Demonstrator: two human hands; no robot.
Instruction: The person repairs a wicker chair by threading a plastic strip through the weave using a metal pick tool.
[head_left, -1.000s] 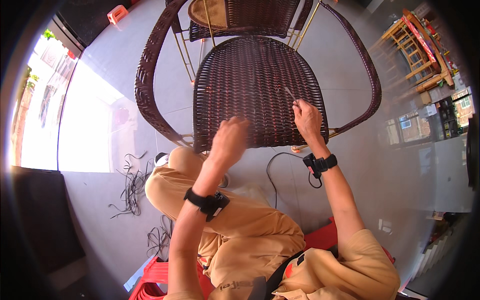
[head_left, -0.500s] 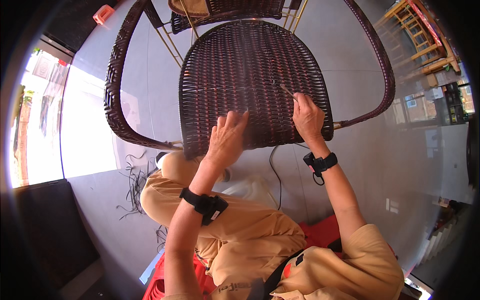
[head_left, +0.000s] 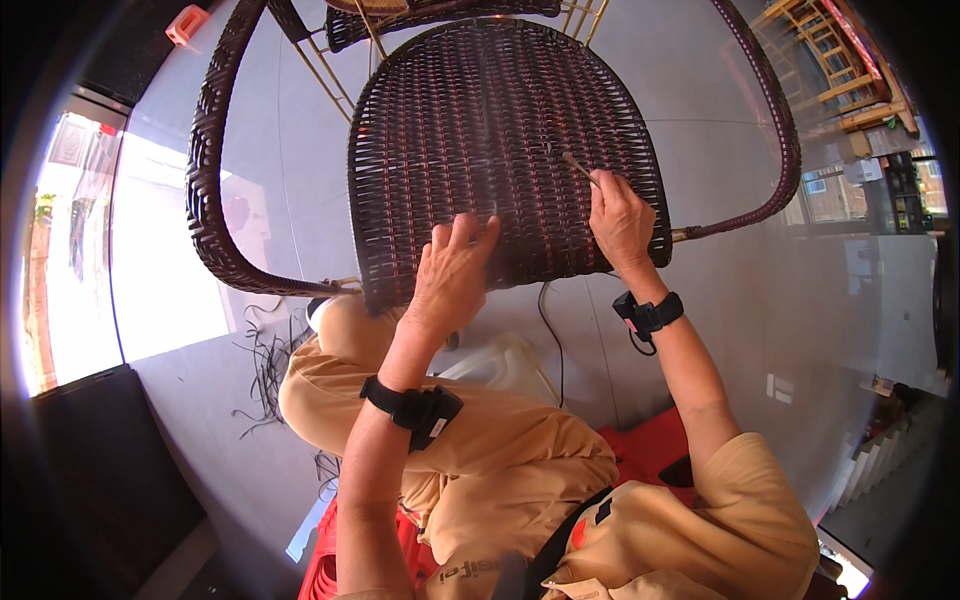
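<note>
A dark brown woven chair seat with reddish strands fills the middle of the head view. My left hand is at its near edge, left of centre, with bent fingers against the weave. Whatever those fingers pinch, if anything, is hidden. Over the right part of the seat, my right hand is closed around a thin rod-like tool. The tool's narrow end points up and left over the weave, near a small raised spot in the strands; whether it touches them I cannot tell.
Curved woven armrests flank the seat, with brass-coloured rods behind. Loose dark strands lie on the grey floor by my knee. A black cord runs below the seat. Wooden furniture stands far right, a pink stool far left.
The chair sits slightly higher in the picture as the view shifts. My right hand has shifted slightly right and up, still holding the tool; my left hand keeps nearly the same place on the seat.
</note>
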